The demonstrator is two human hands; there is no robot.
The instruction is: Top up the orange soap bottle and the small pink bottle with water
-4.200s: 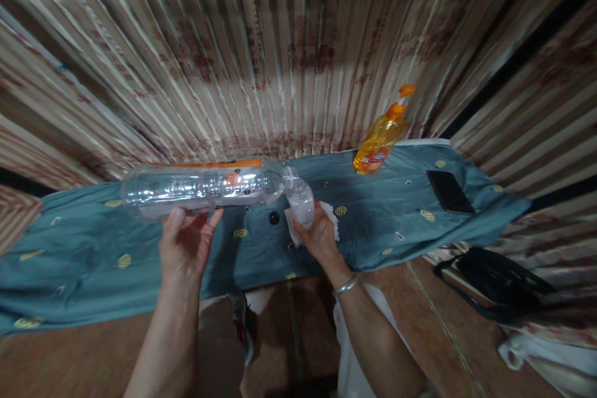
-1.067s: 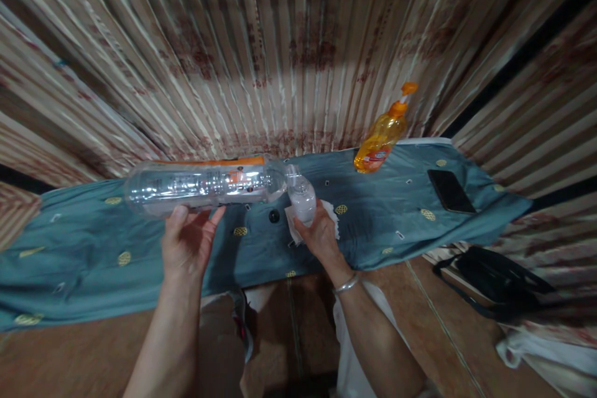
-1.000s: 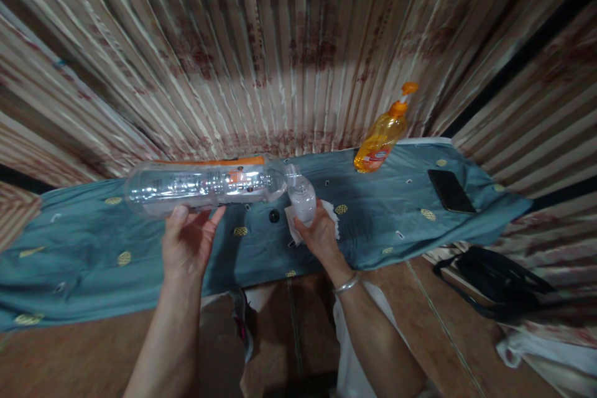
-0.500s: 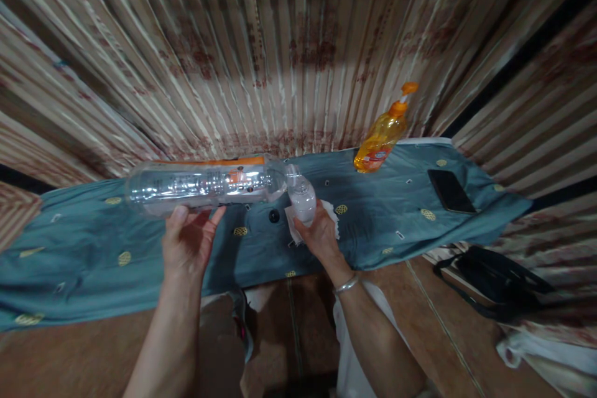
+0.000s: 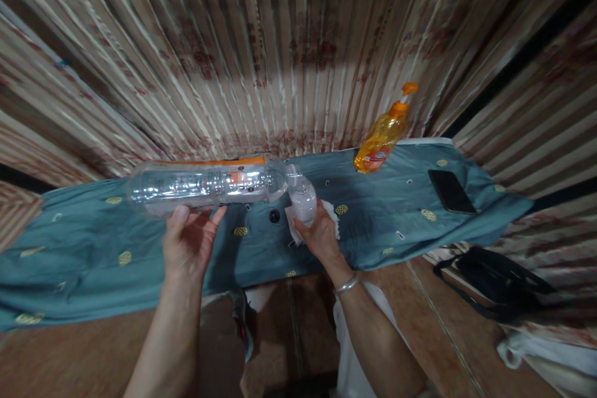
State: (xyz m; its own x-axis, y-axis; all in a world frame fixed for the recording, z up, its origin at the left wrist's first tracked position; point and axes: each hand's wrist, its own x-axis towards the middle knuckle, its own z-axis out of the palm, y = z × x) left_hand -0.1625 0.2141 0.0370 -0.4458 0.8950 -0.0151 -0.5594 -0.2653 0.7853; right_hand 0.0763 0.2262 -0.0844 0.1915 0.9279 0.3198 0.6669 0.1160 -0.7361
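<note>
My left hand grips a large clear plastic bottle with an orange label, held on its side above the table. Its mouth points right, into a small clear bottle that my right hand holds upright. A white tissue lies under and behind my right hand. A small black cap rests on the cloth between my hands.
A teal cloth with gold motifs covers the table. An orange pump bottle stands at the back right, with a black phone beyond it. Striped curtains hang behind. A black bag lies on the floor at right.
Almost nothing differs. The large bottle and both hands sit a touch higher and to the right than 4.2 s ago; both grips are the same.
</note>
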